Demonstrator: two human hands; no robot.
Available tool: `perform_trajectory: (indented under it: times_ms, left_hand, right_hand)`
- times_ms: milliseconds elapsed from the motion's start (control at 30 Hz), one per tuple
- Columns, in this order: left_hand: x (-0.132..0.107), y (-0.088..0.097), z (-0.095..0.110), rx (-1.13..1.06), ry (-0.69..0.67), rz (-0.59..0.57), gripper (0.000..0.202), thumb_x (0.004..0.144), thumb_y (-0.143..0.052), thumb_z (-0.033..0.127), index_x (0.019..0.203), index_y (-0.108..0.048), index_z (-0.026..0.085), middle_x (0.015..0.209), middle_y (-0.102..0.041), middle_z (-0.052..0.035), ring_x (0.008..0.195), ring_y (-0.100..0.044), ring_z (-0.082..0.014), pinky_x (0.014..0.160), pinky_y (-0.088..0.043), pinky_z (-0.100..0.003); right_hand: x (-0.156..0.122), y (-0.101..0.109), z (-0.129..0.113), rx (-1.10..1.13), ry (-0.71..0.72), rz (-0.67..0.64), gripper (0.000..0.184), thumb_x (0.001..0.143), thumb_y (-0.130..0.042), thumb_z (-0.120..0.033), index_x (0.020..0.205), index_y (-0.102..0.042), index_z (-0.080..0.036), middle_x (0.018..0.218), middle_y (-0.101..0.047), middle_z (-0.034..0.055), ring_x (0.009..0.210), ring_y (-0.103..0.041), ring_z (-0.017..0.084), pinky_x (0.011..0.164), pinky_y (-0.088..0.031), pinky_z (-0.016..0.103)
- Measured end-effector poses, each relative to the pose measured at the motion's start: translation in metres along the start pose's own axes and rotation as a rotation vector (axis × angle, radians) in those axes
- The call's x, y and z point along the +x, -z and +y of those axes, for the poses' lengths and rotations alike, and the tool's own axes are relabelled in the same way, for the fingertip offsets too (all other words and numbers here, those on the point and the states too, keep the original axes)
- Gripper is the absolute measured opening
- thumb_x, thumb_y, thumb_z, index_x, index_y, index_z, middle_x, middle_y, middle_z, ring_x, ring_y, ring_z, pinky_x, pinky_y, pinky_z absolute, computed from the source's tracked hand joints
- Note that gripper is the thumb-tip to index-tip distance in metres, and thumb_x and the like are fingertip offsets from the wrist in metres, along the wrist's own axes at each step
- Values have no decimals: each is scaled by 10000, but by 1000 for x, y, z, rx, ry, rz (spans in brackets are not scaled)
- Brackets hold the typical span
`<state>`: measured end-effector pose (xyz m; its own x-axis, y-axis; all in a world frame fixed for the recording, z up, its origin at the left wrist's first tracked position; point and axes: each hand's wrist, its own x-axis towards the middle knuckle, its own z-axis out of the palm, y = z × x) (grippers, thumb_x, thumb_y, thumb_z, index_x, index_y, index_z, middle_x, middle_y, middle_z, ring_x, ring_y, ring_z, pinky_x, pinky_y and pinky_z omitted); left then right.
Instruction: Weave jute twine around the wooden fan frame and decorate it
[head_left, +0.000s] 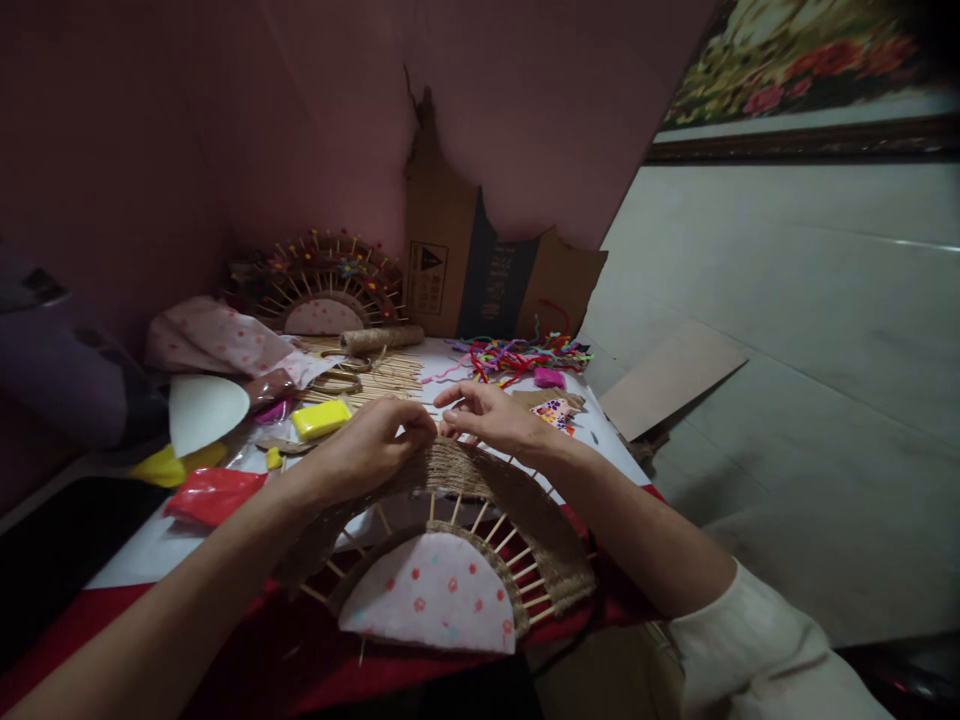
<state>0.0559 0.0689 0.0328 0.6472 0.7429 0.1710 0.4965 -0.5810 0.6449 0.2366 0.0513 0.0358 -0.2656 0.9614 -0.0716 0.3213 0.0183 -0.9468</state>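
A half-round fan of wooden sticks (pixel 526 588) stands in front of me, with a band of woven twine (pixel 457 468) around its outer part. Its half-circle centre (pixel 439 595) is covered in white cloth with red flower dots. At the top of the band my left hand (pixel 379 440) is closed, thumb and fingers pinched together; whatever lies between them is too small to make out. My right hand (pixel 491 418) is just beside it, index finger stretched out and apart from the thumb, resting near the band's upper edge.
Behind stand a finished-looking fan with coloured flowers (pixel 322 285) and torn cardboard (pixel 502 270). On the white tabletop lie scissors (pixel 337 382), loose sticks (pixel 401 370), a twine roll (pixel 382 338), coloured pipe cleaners (pixel 517 358), a yellow packet (pixel 321 418) and a red packet (pixel 214 497).
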Motion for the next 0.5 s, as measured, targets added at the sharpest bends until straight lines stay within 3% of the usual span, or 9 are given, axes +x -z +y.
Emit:
perform_trajectory:
  times_ms: [233,367,500]
  left_hand:
    - [-1,-1,-5,-26,10,46,225,749,-431,171,914,-584,171,852,-622,-30,802,-552,-166,730,-421,-295]
    - [-3,3,0,-29,17,64,222,774,-439,212,935,-585,165,860,-636,-45,805,-562,-172,729,-421,-298]
    - [-5,19,-1,-38,64,166,247,804,-448,327,915,-584,153,792,-648,-50,752,-570,-173,703,-421,-293]
  right_hand:
    - [0,0,4,125,30,-147,283,668,-612,-87,924,-508,-150,624,-541,-42,541,-467,75,522,-339,199]
    - [1,-4,4,154,32,-117,295,643,-597,-66,905,-499,-161,589,-544,-56,507,-450,70,508,-322,200]
    - [-2,-2,1,206,12,-58,332,601,-622,-59,892,-493,-156,577,-558,-54,522,-478,79,532,-349,209]
